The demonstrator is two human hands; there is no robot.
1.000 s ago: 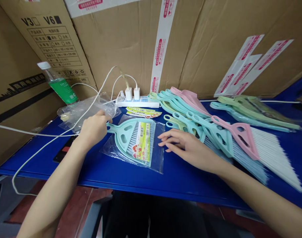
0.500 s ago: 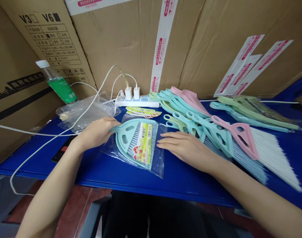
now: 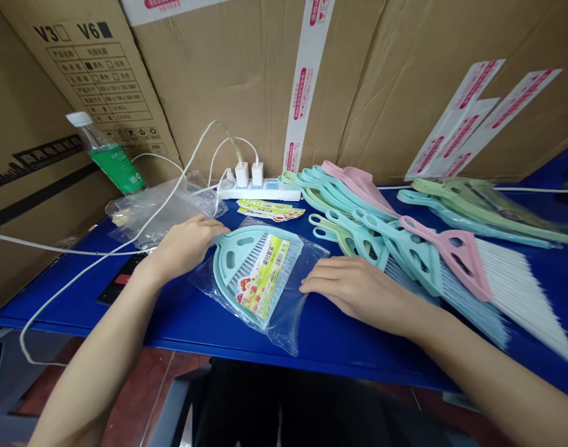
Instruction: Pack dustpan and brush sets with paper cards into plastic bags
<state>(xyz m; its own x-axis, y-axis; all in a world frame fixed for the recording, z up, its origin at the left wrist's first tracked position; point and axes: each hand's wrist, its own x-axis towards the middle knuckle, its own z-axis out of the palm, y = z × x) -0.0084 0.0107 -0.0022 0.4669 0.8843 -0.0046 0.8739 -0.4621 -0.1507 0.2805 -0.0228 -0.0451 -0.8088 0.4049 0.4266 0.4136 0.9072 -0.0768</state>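
A light teal dustpan (image 3: 225, 264) and a brush with pale bristles lie together in a clear plastic bag (image 3: 284, 323) on the blue table. A yellow-green label card (image 3: 264, 276) sits over the bristles inside it. My left hand (image 3: 185, 245) is closed round the handle end at the upper left, hiding most of the handle. On the other side my right hand (image 3: 342, 282) pinches the bag's right edge between thumb and fingers. Just beyond that hand lie teal brushes (image 3: 414, 251) and a pink brush (image 3: 465, 261).
Stacked dustpans (image 3: 353, 186) lie behind the brushes; bagged sets (image 3: 483, 211) are at the right. Label cards (image 3: 269, 210) lie before a power strip (image 3: 269, 190). At left are empty bags (image 3: 157, 208), a bottle (image 3: 116, 164), a phone (image 3: 120, 279) and a looping white cable (image 3: 79, 279).
The bagged set has turned, its lower end swinging left and its label now slanting. My right hand has moved slightly down and closed on the bag's edge.
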